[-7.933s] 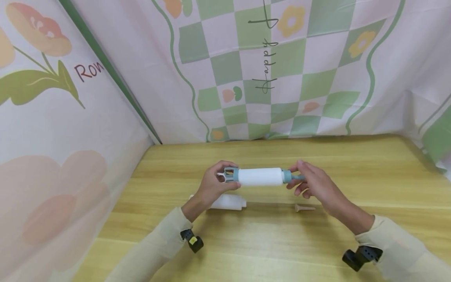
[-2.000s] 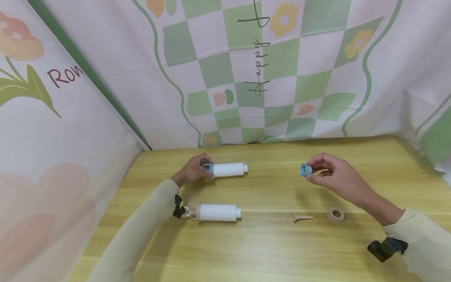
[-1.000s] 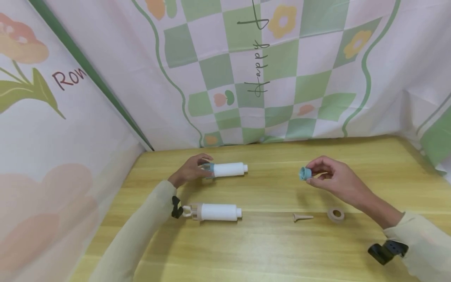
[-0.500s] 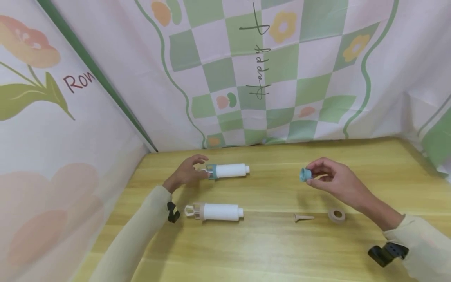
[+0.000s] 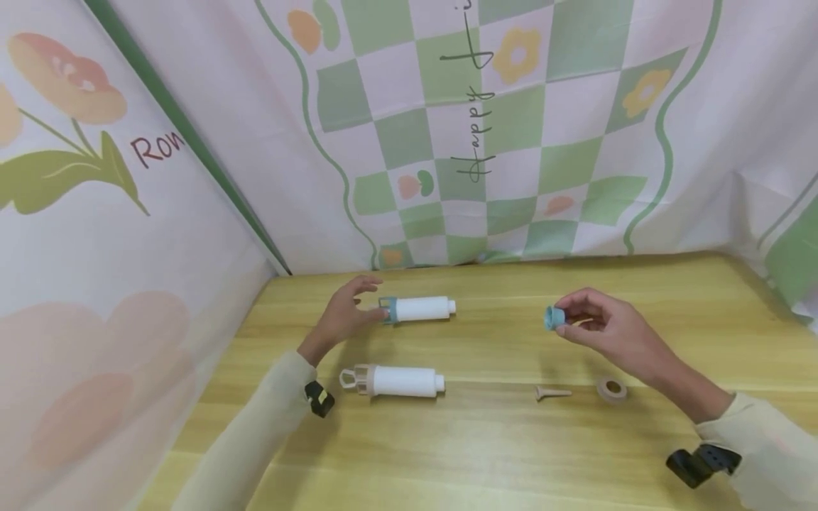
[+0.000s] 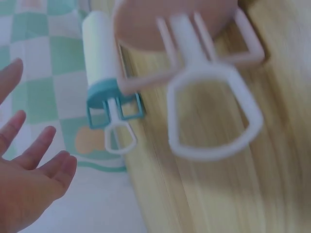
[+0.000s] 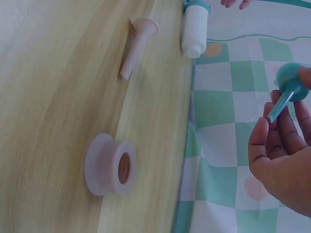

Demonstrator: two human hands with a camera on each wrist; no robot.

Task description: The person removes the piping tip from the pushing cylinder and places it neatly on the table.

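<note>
On the table lies a white syringe-like tube with a blue cage end (image 5: 423,308) and a white pull ring (image 6: 120,138). My left hand (image 5: 345,311) is at that blue end. Its fingers are spread and hold nothing; in the left wrist view the hand (image 6: 36,182) appears apart from the tube. My right hand (image 5: 601,319) pinches a blue nozzle cap (image 5: 553,318) between thumb and fingers, above the table. Its thin spout (image 7: 282,106) shows in the right wrist view, pointing toward the palm side.
Nearer me lies a similar white tube with a beige cage end (image 5: 404,382). To its right are a beige flared nozzle (image 5: 552,392) and a beige ring cap (image 5: 612,389). Patterned cloth (image 5: 473,142) hangs behind the wooden table (image 5: 486,454).
Earlier both hands held the blue-ended tube with its nozzle attached. Later it lay on the table, the nozzle cap in my right hand. My left hand has since loosened from its end.
</note>
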